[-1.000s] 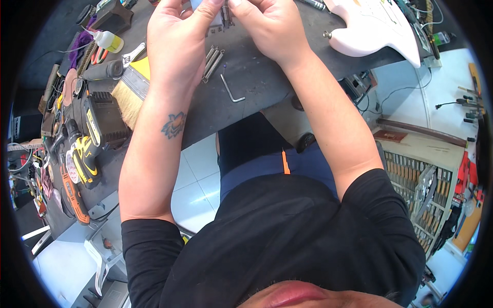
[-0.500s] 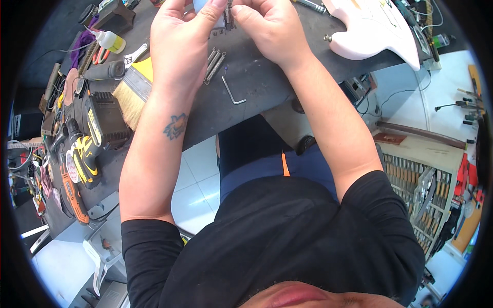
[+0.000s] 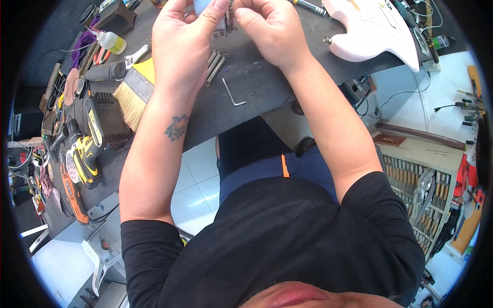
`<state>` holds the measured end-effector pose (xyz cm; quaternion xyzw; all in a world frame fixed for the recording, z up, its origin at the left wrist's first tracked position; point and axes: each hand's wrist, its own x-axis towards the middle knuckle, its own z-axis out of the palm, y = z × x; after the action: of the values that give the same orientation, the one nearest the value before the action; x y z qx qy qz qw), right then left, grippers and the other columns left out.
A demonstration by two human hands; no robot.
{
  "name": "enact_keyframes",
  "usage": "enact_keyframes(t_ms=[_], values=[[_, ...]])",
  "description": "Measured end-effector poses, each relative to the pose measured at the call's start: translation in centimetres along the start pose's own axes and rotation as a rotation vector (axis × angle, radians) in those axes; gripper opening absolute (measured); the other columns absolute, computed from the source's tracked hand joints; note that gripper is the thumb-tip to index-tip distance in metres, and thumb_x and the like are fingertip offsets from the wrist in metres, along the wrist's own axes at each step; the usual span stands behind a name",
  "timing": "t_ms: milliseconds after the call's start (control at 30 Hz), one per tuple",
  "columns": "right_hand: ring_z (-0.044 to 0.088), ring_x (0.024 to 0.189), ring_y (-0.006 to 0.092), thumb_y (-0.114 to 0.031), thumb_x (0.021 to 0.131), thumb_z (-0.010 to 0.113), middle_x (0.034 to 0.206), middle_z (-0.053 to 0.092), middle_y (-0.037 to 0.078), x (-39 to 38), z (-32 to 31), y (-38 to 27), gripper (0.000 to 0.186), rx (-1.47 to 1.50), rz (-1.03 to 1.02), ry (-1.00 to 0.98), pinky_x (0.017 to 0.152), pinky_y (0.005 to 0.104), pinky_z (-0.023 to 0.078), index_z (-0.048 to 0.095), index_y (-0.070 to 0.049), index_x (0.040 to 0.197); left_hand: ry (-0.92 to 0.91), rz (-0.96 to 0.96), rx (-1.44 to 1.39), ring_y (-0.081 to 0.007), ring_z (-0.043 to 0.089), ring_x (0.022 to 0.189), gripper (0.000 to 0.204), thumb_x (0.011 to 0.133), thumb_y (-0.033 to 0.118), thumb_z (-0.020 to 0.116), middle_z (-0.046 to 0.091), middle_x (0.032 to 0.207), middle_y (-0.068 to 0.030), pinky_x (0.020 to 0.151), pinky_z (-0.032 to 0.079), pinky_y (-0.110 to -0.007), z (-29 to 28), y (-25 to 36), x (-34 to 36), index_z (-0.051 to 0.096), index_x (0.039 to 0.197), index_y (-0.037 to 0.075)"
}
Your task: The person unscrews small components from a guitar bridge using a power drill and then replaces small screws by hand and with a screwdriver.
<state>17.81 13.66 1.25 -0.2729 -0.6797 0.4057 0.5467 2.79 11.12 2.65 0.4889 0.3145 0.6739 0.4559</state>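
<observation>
At the top edge, my left hand (image 3: 185, 41) is closed, thumb on top, around a metal guitar bridge (image 3: 227, 26) with a pale, shiny face and small dark prongs. My right hand (image 3: 275, 33) pinches the bridge's right side between thumb and curled fingers. The fingertips and part of the bridge are cut off or hidden. Below the hands, several coil springs (image 3: 215, 68) lie side by side on the dark workbench (image 3: 267, 90). An L-shaped hex key (image 3: 232, 93) rests just right of them, near the bench edge.
A pale pink guitar body (image 3: 372, 43) lies at the far right. Left of my forearm are a wide brush (image 3: 132, 100), an adjustable wrench (image 3: 136, 54), a glue bottle (image 3: 111, 42) and a yellow power drill (image 3: 86, 154). A tool rack (image 3: 423, 190) stands lower right.
Both hands have shifted very slightly, and a bit more of the bridge's pronged edge shows between them. The springs and hex key lie as before.
</observation>
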Motion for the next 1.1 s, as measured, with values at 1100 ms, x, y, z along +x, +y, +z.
enact_keyframes(t_ms=[1100], values=[[0.056, 0.068, 0.0059, -0.014, 0.093, 0.066, 0.075, 0.065, 0.0, 0.0, -0.7, 1.9, 0.014, 0.023, 0.073, 0.024, 0.062, 0.0265, 0.048, 0.065, -0.002, 0.089, -0.025, -0.039, 0.05, -0.0083, 0.066, 0.088, 0.049, 0.096, 0.006, 0.075, 0.071, 0.1, -0.0071, 0.077, 0.054, -0.023, -0.1, 0.0, -0.2, 0.056, 0.141, -0.001]])
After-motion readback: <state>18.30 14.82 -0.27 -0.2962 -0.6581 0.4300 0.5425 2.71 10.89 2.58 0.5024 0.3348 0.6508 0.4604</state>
